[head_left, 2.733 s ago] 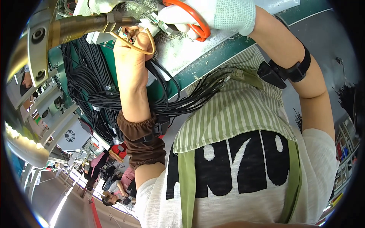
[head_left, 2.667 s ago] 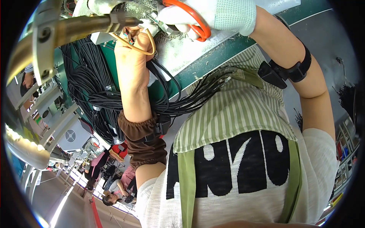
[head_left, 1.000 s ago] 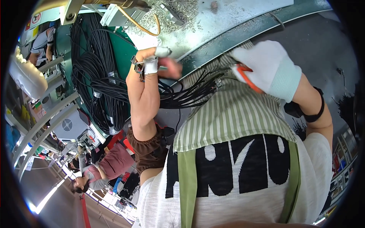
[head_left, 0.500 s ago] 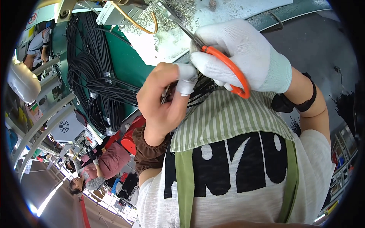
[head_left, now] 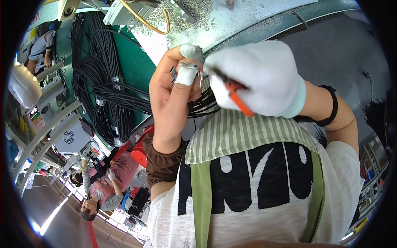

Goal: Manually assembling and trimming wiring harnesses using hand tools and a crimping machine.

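My left hand (head_left: 168, 99), bare except for white covers on the thumb and a fingertip, is closed on a bunch of black cables (head_left: 203, 103). Small metal connector ends (head_left: 173, 73) stick out between its fingers, and thin coloured wires show near the fingertips. Close on its right, my right hand (head_left: 262, 78) in a white knitted glove grips scissors with orange handles (head_left: 240, 101). Motion blurs this hand, and the glove hides most of the blades. Whether the scissors touch the wires I cannot tell.
Coiled black cables (head_left: 101, 82) lie on the green bench at left. A white board (head_left: 244, 16) carries many small metal scraps beneath a machine with a yellow tube (head_left: 142, 20). A red stool (head_left: 139, 156) and a co-worker (head_left: 103, 186) are at lower left.
My left hand has turned, showing the connector ends and wires. My right hand has moved down, and the scissors' blades no longer point up toward the board. The co-worker has shifted.
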The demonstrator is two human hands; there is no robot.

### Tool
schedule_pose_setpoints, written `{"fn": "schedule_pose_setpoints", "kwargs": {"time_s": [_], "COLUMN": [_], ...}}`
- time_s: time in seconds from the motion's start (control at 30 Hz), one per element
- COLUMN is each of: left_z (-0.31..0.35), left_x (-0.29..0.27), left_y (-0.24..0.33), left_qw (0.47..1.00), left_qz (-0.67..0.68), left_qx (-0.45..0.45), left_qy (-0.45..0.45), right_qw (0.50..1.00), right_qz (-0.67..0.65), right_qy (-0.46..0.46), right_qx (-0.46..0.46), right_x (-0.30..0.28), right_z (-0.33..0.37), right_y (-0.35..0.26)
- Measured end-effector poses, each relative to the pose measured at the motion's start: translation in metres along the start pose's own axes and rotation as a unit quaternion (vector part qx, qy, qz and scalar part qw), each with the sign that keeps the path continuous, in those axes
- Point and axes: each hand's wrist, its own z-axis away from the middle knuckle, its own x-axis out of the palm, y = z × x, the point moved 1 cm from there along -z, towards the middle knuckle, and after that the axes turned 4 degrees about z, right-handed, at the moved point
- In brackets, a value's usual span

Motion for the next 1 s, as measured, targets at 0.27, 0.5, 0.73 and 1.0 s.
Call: {"fn": "schedule_pose_setpoints", "kwargs": {"time_s": [0.27,0.5,0.73,1.0], "left_z": [0.001,0.001,0.014,0.026], "left_x": [0.0,0.009,0.028,0.013], "left_y": [-0.001,-0.005,-0.016,-0.018], "left_qw": [0.985,0.958,0.916,0.947], "left_qz": [-0.154,-0.246,-0.262,-0.269], "left_qx": [0.052,0.108,0.271,0.169], "left_qy": [0.061,0.103,0.137,0.055], "right_qw": [0.983,0.98,0.984,0.982], "right_qz": [0.18,0.186,-0.101,-0.132], "right_qy": [-0.016,-0.057,-0.094,-0.092], "right_qx": [0.011,0.032,0.113,0.098], "right_x": [-0.01,-0.005,-0.006,0.003], "right_z": [-0.001,0.011,0.012,0.025], "right_y": [-0.002,-0.001,-0.007,-0.011]}}
